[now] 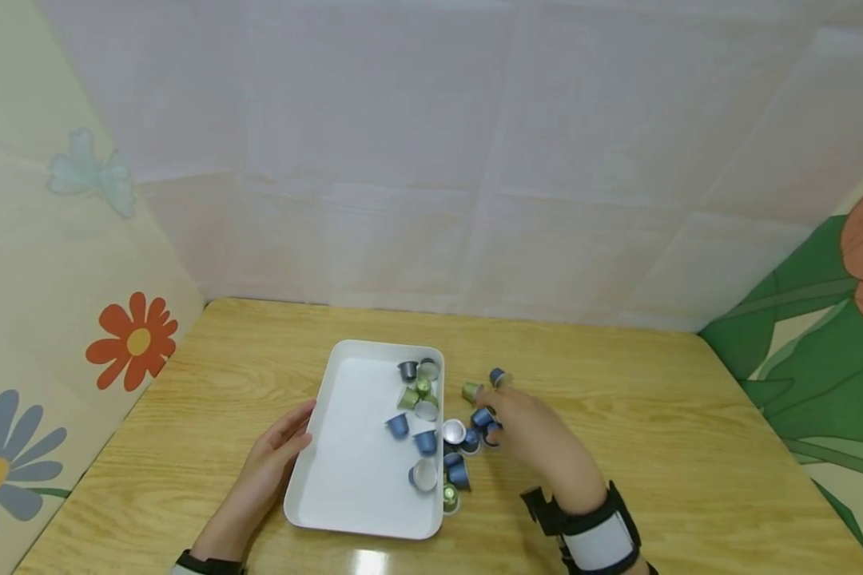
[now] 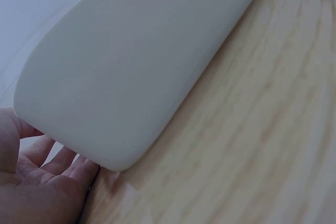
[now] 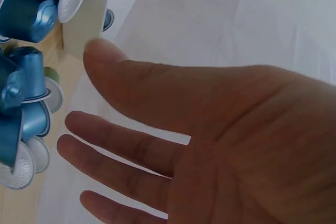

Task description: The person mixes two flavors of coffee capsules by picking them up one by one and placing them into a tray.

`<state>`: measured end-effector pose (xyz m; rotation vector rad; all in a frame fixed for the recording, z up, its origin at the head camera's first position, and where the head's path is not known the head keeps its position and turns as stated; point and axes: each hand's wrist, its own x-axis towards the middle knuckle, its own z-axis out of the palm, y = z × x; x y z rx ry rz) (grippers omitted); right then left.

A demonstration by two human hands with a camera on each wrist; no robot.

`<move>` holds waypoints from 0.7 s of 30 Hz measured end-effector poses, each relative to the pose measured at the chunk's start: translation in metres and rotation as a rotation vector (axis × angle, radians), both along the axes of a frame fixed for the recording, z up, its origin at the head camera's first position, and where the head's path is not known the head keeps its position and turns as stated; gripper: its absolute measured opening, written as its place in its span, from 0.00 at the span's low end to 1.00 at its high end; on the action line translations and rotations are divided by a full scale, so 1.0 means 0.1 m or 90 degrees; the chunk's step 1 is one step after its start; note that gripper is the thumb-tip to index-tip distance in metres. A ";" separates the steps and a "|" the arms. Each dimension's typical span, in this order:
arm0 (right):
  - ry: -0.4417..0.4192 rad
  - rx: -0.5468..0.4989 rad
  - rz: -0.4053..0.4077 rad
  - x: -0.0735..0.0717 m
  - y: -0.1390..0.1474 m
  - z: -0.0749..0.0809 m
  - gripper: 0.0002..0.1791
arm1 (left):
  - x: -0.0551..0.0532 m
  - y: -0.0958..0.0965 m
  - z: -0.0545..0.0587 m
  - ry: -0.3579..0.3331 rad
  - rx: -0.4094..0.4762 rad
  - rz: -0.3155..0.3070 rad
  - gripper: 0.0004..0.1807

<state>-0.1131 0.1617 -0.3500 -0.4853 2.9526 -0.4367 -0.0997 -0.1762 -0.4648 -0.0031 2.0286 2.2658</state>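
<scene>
My left hand (image 1: 276,447) rests against the left side of a white tray (image 1: 352,447), its fingers and thumb relaxed at the outer wall. Up close in the left wrist view, the fingers (image 2: 52,163) touch near the tray's corner. Beside the tray's right wall, my right hand (image 1: 535,427) reaches over a pile of coffee capsules, thumb and fingers spread with nothing gripped. Blue capsules (image 3: 32,72) lie close to its fingertips. A green capsule (image 1: 471,390) and a dark blue capsule (image 1: 499,377) lie around its far side.
Inside the tray, along its right side, lie several blue capsules (image 1: 398,426), green capsules (image 1: 407,398) and one showing its pale lid (image 1: 423,475). Another green capsule (image 1: 450,497) lies outside by the near right corner. The wooden table (image 1: 690,447) meets a white sheet (image 1: 403,160) behind.
</scene>
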 end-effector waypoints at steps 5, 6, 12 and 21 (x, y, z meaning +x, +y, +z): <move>-0.038 0.000 -0.023 -0.06 0.04 -0.05 0.19 | 0.00 0.00 0.01 0.004 0.003 -0.002 0.30; -0.044 -0.002 -0.027 -0.07 0.05 -0.06 0.19 | 0.00 0.00 0.01 0.003 0.004 -0.003 0.30; -0.055 0.013 -0.058 -0.14 0.13 -0.13 0.18 | -0.01 0.02 0.01 0.005 0.005 -0.007 0.29; -0.048 0.055 -0.068 -0.17 0.19 -0.16 0.18 | -0.01 0.02 0.02 -0.002 -0.003 -0.003 0.29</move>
